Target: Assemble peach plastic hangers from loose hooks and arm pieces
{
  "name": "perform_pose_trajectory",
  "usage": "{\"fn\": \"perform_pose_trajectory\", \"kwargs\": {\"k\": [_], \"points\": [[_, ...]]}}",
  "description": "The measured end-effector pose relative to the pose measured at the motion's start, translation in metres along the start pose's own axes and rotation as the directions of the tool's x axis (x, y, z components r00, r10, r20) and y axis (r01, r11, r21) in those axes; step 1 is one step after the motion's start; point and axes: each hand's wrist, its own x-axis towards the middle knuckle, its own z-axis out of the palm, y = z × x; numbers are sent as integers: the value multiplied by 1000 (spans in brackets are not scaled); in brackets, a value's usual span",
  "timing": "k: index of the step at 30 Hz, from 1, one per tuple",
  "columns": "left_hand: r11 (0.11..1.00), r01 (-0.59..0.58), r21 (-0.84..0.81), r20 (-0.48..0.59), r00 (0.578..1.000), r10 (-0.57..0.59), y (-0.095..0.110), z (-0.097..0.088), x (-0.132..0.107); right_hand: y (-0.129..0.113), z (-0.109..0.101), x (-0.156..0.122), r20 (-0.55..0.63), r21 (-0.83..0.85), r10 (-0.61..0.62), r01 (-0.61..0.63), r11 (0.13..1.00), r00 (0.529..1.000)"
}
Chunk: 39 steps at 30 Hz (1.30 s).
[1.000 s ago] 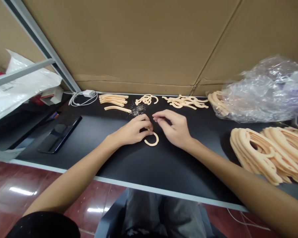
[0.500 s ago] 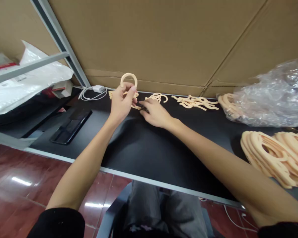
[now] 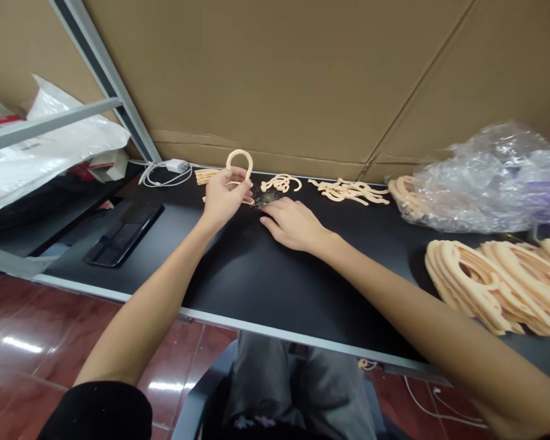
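Head view: left hand (image 3: 223, 197) pinches hook (image 3: 239, 153) upright, curve upward; right hand (image 3: 296, 225) lies loose.

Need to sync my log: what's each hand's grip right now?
Left hand: closed, holding a cream, C-shaped, plastic-looking hook.
Right hand: beside small, greyish, loose flakes; whether it holds anything cannot be told.

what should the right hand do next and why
Probably pinch one small bit from the scattered pile: the right hand is at that pile's near edge, and no bit can be made out in its grasp, while the left hand holds the curved hook raised above the table.
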Motion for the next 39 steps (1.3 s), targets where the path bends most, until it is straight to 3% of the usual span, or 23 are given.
{"fn": "perform_pose_trajectory", "kwargs": {"k": [6, 9, 15, 20, 23, 25, 27, 33, 39], "points": [[998, -53, -26, 45, 997, 55, -10, -4, 3, -15, 17, 50, -103, 51, 141, -136, 989, 985], [994, -102, -27, 85, 991, 104, -13, -5, 3, -16, 26, 58, -125, 46, 141, -137, 990, 982], [988, -156, 18, 74, 985, 154, -16, -8, 5, -4, 23, 27, -150, -8, 96, -98, 995, 984], [994, -94, 58, 89, 992, 88, -18, -5, 3, 22, 8, -22, -154, -106, 59, -76, 991, 986], [995, -53, 83, 139, 989, 41, -17, -2, -1, 43, 1, -49, -225, -135, 87, -120, 984, 970], [994, -22, 104, 202, 979, 1, -15, 2, -5, 52, -2, -59, -290, -78, 167, -197, 977, 942], [992, 6, 124, 260, 965, -38, -12, 6, -11, 53, -2, -60, -319, 7, 184, -192, 981, 930], [991, 53, 123, 371, 924, -95, -6, 14, -23, 36, 4, -51, -198, 168, -125, 159, 973, 972], [986, 68, 152, 362, 924, -119, -3, 17, -28, 45, -7, -64, -117, 407, -120, 158, 900, 986]]}}
